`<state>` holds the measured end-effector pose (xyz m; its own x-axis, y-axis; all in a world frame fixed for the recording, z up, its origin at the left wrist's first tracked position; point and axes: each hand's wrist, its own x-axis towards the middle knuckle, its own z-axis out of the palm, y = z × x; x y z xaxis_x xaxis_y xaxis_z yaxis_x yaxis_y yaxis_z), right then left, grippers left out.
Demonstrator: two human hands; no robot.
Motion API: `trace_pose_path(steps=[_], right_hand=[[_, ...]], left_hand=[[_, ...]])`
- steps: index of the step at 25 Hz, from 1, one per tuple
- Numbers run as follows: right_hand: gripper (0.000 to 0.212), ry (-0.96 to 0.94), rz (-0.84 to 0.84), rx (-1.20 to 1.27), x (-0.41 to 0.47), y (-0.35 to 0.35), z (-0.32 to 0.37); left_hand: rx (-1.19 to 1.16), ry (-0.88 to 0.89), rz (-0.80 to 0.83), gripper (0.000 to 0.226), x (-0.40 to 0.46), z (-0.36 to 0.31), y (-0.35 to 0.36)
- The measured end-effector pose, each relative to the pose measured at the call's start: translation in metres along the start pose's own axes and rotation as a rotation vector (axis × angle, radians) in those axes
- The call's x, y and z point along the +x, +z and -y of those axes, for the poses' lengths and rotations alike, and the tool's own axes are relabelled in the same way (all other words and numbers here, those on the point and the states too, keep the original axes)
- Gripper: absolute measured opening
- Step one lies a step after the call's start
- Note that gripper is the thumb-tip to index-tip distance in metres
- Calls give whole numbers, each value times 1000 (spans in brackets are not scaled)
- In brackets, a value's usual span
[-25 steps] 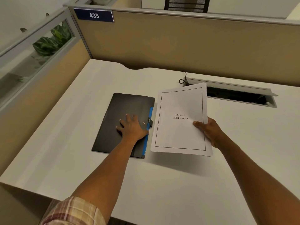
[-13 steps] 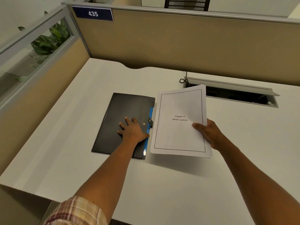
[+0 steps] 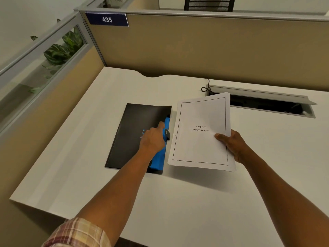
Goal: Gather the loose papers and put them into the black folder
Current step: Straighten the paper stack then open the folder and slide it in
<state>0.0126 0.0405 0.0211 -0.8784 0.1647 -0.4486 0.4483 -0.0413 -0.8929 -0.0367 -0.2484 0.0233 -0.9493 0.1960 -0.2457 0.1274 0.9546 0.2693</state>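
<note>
The black folder (image 3: 130, 132) lies on the white desk (image 3: 110, 179), left of centre. My left hand (image 3: 153, 139) grips the folder's front cover at its right edge and holds it lifted a little, so the blue inside (image 3: 161, 159) shows. A small black clasp tab (image 3: 167, 134) sticks out at that edge. My right hand (image 3: 231, 145) holds a stack of white papers (image 3: 201, 132) by its right side, above the desk just right of the folder. The top sheet reads "Chapter 4 SWOT Analysis".
A cable hatch (image 3: 263, 102) with its lid raised is set into the desk behind the papers, with a black cable (image 3: 205, 88) beside it. Beige cubicle partitions (image 3: 195, 49) close the back and left. A sign "435" (image 3: 107, 19) hangs at the corner.
My left hand went from lying flat on the closed folder to gripping the cover's right edge and raising it, exposing the blue inside. The papers stayed in my right hand.
</note>
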Motion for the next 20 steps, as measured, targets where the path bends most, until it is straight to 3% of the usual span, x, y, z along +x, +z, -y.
trace_pose_path(steps=[3, 6, 8, 13, 17, 20], right_hand=[[25, -12, 17, 2, 2, 7, 4], [25, -21, 36, -2, 2, 16, 8], [24, -26, 50, -5, 1, 19, 11], [21, -36, 73, -9, 0, 21, 14], [24, -35, 76, -8, 5, 22, 12], [27, -35, 81, 3, 8, 26, 12]], left_hand=[[151, 1, -45, 18, -2, 0, -12], [176, -80, -127, 13, -4, 4, -18], [168, -99, -190, 19, -7, 8, -18], [321, -109, -206, 66, -8, 14, -13], [332, -96, -212, 64, -10, 18, -12], [205, -69, -216, 62, -13, 20, -19]])
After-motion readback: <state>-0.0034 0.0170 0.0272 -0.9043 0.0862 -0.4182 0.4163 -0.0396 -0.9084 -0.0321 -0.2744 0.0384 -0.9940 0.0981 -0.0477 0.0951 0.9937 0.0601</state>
